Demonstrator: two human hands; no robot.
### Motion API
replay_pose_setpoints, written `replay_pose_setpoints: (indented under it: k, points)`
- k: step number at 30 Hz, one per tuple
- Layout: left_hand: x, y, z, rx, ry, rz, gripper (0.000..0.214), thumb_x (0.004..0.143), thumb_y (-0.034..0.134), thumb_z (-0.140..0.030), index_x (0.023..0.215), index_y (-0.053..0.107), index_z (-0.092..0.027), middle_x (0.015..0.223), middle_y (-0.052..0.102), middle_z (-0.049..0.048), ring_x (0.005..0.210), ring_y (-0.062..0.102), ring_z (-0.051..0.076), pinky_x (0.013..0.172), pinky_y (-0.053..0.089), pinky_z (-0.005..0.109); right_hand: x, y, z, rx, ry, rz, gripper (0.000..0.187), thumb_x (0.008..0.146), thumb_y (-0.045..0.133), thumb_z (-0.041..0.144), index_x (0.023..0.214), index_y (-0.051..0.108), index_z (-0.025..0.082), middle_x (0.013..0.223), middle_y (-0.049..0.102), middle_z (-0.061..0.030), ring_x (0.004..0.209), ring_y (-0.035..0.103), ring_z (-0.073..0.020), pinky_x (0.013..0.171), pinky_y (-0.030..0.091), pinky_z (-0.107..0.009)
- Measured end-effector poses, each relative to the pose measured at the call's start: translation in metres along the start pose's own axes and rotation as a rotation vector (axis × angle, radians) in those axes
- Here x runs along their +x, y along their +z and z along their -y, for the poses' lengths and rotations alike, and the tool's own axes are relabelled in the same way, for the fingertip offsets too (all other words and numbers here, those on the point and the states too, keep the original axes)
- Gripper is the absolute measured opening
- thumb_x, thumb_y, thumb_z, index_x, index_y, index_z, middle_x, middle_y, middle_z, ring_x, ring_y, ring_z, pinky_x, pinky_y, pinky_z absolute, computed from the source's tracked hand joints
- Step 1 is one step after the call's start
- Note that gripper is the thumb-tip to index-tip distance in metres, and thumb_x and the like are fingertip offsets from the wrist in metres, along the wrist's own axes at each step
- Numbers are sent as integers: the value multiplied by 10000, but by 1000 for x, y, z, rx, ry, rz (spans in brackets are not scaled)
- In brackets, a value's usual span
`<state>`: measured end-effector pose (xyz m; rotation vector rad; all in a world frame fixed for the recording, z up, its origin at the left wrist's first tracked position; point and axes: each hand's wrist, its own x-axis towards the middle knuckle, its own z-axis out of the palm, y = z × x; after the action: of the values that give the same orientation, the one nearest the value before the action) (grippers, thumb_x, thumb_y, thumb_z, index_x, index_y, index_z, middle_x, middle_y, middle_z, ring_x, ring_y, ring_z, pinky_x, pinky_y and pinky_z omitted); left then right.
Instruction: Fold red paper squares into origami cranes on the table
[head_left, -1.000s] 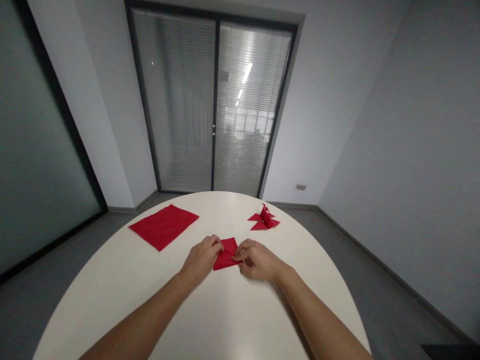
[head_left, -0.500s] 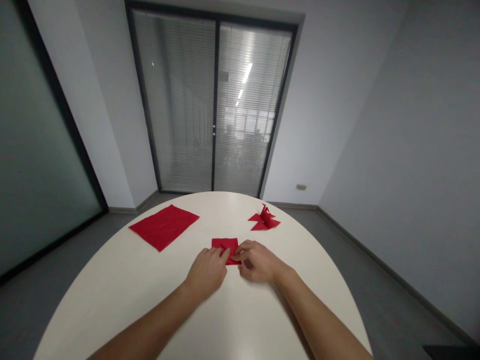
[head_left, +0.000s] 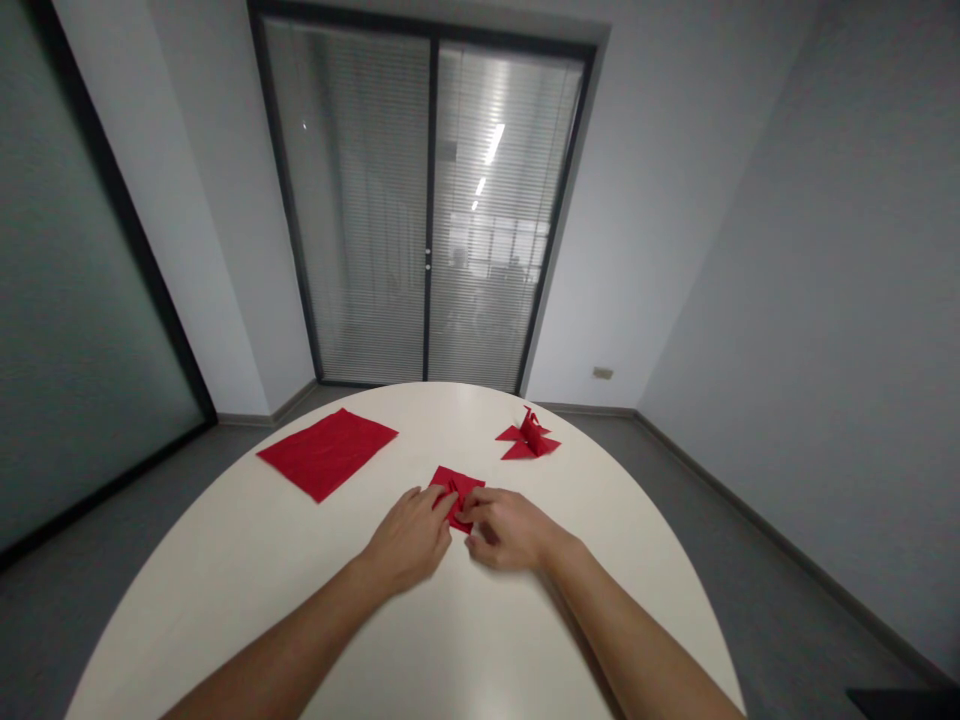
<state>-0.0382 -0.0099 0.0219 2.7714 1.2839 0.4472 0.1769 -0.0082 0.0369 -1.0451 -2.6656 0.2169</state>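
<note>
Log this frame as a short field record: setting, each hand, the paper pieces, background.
setting: round white table in a grey-walled room
left hand: left hand on the table, fingertips on the small folded red paper
right hand: right hand, fingers pinching the same paper's near edge
grip state: neither hand's grip is clear enough to call
flat sheet: red paper sheet, lying flat, far left, untouched
finished piece: folded red paper figure, far right, apart from both hands
background: glass doors with blinds
</note>
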Motion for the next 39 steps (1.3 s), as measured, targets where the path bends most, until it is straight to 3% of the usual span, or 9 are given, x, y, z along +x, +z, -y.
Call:
replay_pose_setpoints:
  k: [3,11,14,21,31,39]
  points:
    - [0,0,6,-22,15,9,490,958,408,-174,1433,526,-200,1368,609,135,1275,547,268,1174,312,497,1,-1,2,-8,-8,-2,327,837,619,269,1138,726,197,1105,705,-81,969,656,-231,893,493,-323]
    - [-1,0,11,-26,18,47,511,938,430,-154,1435,542,-194,1507,510,145,1382,470,282,1185,317,503,2,-1,2,-22,-18,8,427,829,634,285,1248,694,232,1128,694,-78,968,653,-238,889,485,-343]
    - [-1,0,13,-41,13,81,548,936,431,-163,1479,498,-188,1576,442,133,1443,411,278,1204,295,509,3,-2,3,-24,-16,13,373,831,631,273,1191,715,227,1089,699,-71,939,653,-228,870,482,-329]
    - [-1,-1,15,-65,3,114,533,965,404,-216,1490,491,-208,1575,453,98,1470,388,242,1222,255,516,3,-8,4,-4,-6,35,220,804,669,260,1011,732,216,941,701,-35,829,650,-197,772,471,-286]
    - [-3,3,17,-80,6,104,531,951,416,-207,1472,517,-206,1588,431,100,1468,394,256,1222,265,526,1,-3,-2,43,-68,35,156,817,652,255,897,779,216,902,768,-37,844,688,-192,782,476,-267]
    - [-4,4,18,-101,10,93,553,926,445,-182,1474,514,-218,1595,421,93,1480,377,248,1228,262,516,0,-4,0,86,-49,33,122,816,639,227,829,758,207,778,767,-11,691,678,-154,710,466,-242]
